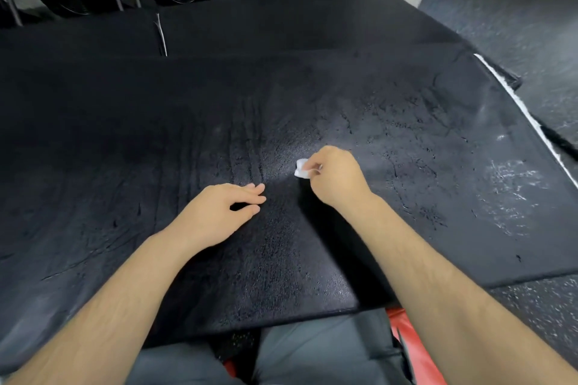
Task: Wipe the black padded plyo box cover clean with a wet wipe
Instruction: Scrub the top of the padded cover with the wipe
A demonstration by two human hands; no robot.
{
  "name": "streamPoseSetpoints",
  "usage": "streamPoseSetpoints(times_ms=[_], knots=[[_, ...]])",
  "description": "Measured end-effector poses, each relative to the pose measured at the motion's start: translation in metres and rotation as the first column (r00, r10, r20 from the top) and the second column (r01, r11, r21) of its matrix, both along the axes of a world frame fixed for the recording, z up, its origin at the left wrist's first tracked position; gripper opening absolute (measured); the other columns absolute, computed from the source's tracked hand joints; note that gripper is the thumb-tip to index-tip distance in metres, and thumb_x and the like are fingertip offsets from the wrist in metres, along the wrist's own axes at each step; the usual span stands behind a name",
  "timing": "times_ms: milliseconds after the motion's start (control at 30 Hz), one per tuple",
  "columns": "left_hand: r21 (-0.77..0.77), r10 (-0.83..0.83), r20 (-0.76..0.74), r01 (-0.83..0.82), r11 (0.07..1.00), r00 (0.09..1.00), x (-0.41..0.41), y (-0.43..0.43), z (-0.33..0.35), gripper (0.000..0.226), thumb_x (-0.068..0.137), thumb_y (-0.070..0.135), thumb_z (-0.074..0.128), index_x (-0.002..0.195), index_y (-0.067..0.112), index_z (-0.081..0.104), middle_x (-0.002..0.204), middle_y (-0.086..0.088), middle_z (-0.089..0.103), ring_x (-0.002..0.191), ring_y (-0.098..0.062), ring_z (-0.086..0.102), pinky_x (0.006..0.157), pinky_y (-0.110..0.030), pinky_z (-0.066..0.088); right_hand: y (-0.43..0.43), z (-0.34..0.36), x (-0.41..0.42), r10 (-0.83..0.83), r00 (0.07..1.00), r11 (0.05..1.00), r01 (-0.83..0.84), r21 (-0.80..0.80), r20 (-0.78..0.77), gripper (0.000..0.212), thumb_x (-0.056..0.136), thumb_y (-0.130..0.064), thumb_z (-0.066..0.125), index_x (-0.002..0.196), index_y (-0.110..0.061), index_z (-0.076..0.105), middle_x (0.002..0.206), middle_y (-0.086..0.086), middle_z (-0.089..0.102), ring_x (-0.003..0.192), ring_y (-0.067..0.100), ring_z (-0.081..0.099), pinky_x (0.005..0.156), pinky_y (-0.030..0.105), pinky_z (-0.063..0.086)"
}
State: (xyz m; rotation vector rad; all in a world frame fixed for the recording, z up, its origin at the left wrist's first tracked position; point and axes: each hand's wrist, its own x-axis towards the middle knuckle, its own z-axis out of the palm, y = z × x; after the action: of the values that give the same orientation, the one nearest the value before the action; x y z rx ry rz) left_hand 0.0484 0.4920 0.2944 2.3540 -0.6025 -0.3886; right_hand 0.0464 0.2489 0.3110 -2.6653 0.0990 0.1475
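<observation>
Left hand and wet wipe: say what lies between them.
Only bare black padded cover separates the left hand from the wet wipe, per the head view.

The left hand (219, 212) rests open on the cover (125, 134), fingers straight, near its middle. The right hand (331, 178), farther up the cover, pinches a wipe (301, 169) with curled fingers. Both forearms are bare.

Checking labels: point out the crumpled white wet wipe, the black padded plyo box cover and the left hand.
crumpled white wet wipe (301, 169): head view, exposed edge.
black padded plyo box cover (391, 109): head view, bare top.
left hand (215, 216): head view, back.
</observation>
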Motion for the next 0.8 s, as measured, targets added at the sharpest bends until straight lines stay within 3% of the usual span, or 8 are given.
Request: streamPoseSetpoints(times_ms=[67,133,233,300,367,467,667,800], knots=[[-0.011,0.007,0.007,-0.007,1.0,1.0,-0.001,0.0,-0.001,0.028,0.094,0.021,0.067,0.118,0.036,0.072,0.133,0.027,0.057,0.115,0.033,0.035,0.098,0.008,0.017,0.02,-0.006,-0.023,0.073,0.997,0.997,-0.072,-0.024,0.036,0.032,0.093,-0.003,0.051,0.099,-0.019,0.078,0.118,0.003,0.067,0.111,0.027,0.062,0.092,0.033,0.05],[-0.007,0.003,0.015,-0.003,1.0,1.0,-0.001,-0.001,0.0,0.028,0.094,0.021,0.067,0.118,0.035,0.072,0.133,0.026,0.057,0.119,0.028,0.037,0.101,0.006,0.017,0.023,-0.013,-0.023,0.127,0.99,0.992,-0.125,-0.033,0.065,0.032,0.093,-0.003,0.05,0.107,-0.015,0.076,0.113,0.001,0.064,0.109,0.023,0.058,0.089,0.031,0.048],[0.004,-0.002,0.0,0.002,1.0,1.0,-0.001,-0.003,0.004,0.029,0.095,0.021,0.067,0.12,0.034,0.071,0.135,0.024,0.057,0.127,0.019,0.04,0.113,-0.006,0.019,0.014,-0.015,0.009,0.062,0.998,0.998,-0.062,0.004,0.005,0.029,0.091,-0.001,0.046,0.094,-0.016,0.07,0.123,-0.01,0.069,0.105,0.016,0.066,0.084,0.024,0.051],[0.003,0.004,-0.012,-0.004,1.0,1.0,-0.004,-0.002,0.006,0.03,0.094,0.022,0.068,0.121,0.034,0.07,0.135,0.026,0.056,0.128,0.02,0.038,0.11,-0.002,0.019,0.023,-0.017,0.013,-0.006,0.999,0.999,0.004,0.038,0.054,0.022,0.087,-0.002,0.048,0.082,-0.016,0.063,0.116,-0.005,0.07,0.092,0.018,0.063,0.075,0.022,0.047],[-0.019,0.009,-0.046,-0.01,1.0,0.999,-0.009,0.001,0.01,0.031,0.093,0.024,0.069,0.121,0.037,0.07,0.133,0.028,0.057,0.127,0.023,0.037,0.104,0.001,0.02,0.042,-0.02,-0.009,0.09,0.989,0.992,-0.099,0.077,0.114,0.022,0.09,-0.005,0.054,0.092,-0.013,0.075,0.097,0.0,0.062,0.083,0.016,0.051,0.075,0.023,0.04],[-0.109,0.008,-0.115,-0.021,0.994,0.993,-0.019,0.007,0.012,0.03,0.094,0.022,0.069,0.117,0.04,0.071,0.129,0.025,0.062,0.126,0.02,0.042,0.113,-0.013,0.029,0.05,-0.014,-0.041,0.307,0.94,0.947,-0.316,0.047,0.148,0.026,0.093,-0.007,0.055,0.1,-0.016,0.078,0.092,-0.005,0.053,0.085,0.013,0.047,0.076,0.026,0.04],[-0.081,0.093,-0.011,-0.093,0.992,0.996,-0.031,0.006,0.006,0.028,0.094,0.029,0.066,0.121,0.032,0.068,0.129,0.021,0.062,0.125,0.005,0.052,0.113,-0.028,0.04,0.043,-0.014,-0.001,0.142,0.981,0.99,-0.138,-0.043,0.13,0.029,0.09,-0.002,0.05,0.097,-0.012,0.076,0.114,0.0,0.065,0.1,0.026,0.064,0.084,0.037,0.055],[-0.143,0.074,0.031,-0.069,0.987,0.997,-0.036,0.007,0.004,0.014,0.092,0.025,0.068,0.105,0.026,0.063,0.113,0.014,0.06,0.117,-0.001,0.054,0.109,-0.032,0.045,0.062,-0.018,-0.04,0.294,0.94,0.954,-0.299,0.005,0.172,0.024,0.089,-0.005,0.054,0.096,-0.011,0.077,0.1,0.006,0.064,0.093,0.025,0.059,0.078,0.034,0.05]])
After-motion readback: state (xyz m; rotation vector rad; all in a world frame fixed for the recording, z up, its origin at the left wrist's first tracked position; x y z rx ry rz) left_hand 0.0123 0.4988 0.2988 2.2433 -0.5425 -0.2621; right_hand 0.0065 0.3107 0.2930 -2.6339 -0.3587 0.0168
